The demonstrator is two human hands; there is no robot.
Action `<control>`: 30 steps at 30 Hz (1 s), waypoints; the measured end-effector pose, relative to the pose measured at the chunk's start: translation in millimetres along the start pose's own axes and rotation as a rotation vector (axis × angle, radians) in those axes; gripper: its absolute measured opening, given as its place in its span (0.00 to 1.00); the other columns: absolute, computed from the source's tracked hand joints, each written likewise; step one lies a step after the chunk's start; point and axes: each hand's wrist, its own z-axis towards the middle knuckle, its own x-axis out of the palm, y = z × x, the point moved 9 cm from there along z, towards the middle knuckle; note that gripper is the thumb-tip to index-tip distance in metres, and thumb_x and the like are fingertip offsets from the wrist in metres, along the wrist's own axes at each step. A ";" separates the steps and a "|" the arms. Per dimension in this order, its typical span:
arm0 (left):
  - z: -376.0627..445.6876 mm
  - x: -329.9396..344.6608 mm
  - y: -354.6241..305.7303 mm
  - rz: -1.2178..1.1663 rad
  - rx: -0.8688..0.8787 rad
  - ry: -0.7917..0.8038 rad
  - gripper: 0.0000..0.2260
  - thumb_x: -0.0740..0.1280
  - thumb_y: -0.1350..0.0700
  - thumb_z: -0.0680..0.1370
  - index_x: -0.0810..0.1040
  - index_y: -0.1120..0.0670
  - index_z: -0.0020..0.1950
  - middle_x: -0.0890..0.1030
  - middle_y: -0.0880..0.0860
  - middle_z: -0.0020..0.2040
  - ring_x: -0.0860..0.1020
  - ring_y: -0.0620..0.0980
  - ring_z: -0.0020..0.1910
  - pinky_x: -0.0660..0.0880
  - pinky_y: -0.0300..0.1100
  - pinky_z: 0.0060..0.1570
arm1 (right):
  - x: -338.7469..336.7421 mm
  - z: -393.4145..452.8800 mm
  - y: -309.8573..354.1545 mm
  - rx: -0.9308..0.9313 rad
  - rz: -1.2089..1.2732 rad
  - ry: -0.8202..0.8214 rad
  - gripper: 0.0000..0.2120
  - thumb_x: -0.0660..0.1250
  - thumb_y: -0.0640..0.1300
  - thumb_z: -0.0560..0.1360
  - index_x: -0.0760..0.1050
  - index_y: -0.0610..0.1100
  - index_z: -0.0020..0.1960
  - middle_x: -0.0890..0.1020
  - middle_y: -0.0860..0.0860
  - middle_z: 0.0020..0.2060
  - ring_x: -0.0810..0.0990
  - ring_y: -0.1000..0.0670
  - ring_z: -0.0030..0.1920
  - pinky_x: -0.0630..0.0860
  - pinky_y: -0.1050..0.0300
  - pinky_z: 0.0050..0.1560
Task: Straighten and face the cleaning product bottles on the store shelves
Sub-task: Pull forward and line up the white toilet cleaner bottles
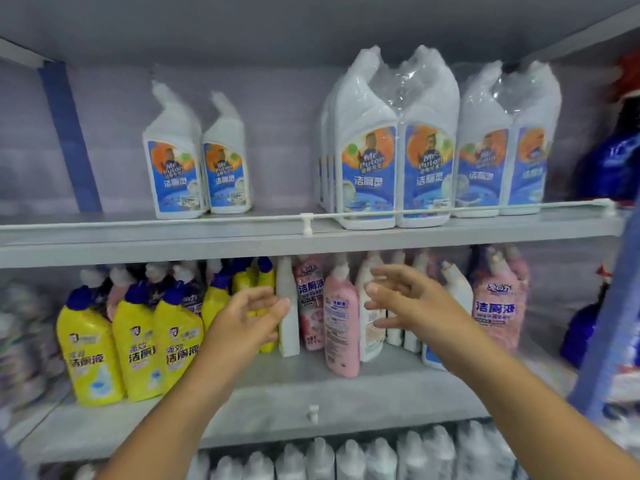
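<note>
In the head view the left hand [252,317] and right hand [405,299] reach in over the middle shelf [277,386], each grip wide and holding nothing, the left fingertips touching or just beside an upright white bottle [288,313] turned edge-on. The pink bottle [341,327] stands upright between the hands, back label outward and forward of its row, nearer the right hand by my reckoning. Yellow bottles [138,344] crowd the left, more pink bottles [495,306] stand behind the right hand.
</note>
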 end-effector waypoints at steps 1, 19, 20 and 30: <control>7.1 2.8 18.1 0.031 -0.035 -0.006 0.17 0.77 0.48 0.75 0.78 0.48 0.61 0.82 0.51 0.60 0.83 0.50 0.57 0.82 0.51 0.56 | -8.4 2.4 -17.3 0.036 -0.012 -0.018 0.16 0.73 0.46 0.77 0.77 0.49 0.63 0.84 0.47 0.54 0.86 0.48 0.53 0.83 0.45 0.55; 144.1 37.2 124.7 0.366 -0.001 -0.228 0.20 0.77 0.52 0.74 0.77 0.56 0.63 0.83 0.55 0.58 0.82 0.58 0.55 0.72 0.43 0.48 | -152.4 64.3 -173.9 0.141 -0.375 -0.740 0.32 0.79 0.57 0.64 0.72 0.47 0.62 0.80 0.43 0.55 0.83 0.45 0.50 0.82 0.49 0.47; 149.7 39.9 127.8 0.396 0.013 -0.230 0.24 0.77 0.49 0.73 0.74 0.55 0.65 0.83 0.55 0.59 0.81 0.60 0.56 0.75 0.46 0.49 | -155.2 69.3 -181.7 0.137 -0.358 -0.750 0.34 0.79 0.59 0.62 0.71 0.48 0.63 0.80 0.44 0.56 0.83 0.44 0.52 0.83 0.45 0.51; 170.4 41.7 139.9 0.566 0.072 -0.318 0.19 0.71 0.43 0.76 0.74 0.53 0.60 0.84 0.59 0.50 0.82 0.64 0.47 0.73 0.46 0.39 | -141.4 100.7 -200.3 0.192 -0.290 -0.721 0.37 0.83 0.48 0.66 0.66 0.42 0.67 0.78 0.46 0.51 0.79 0.44 0.49 0.77 0.48 0.53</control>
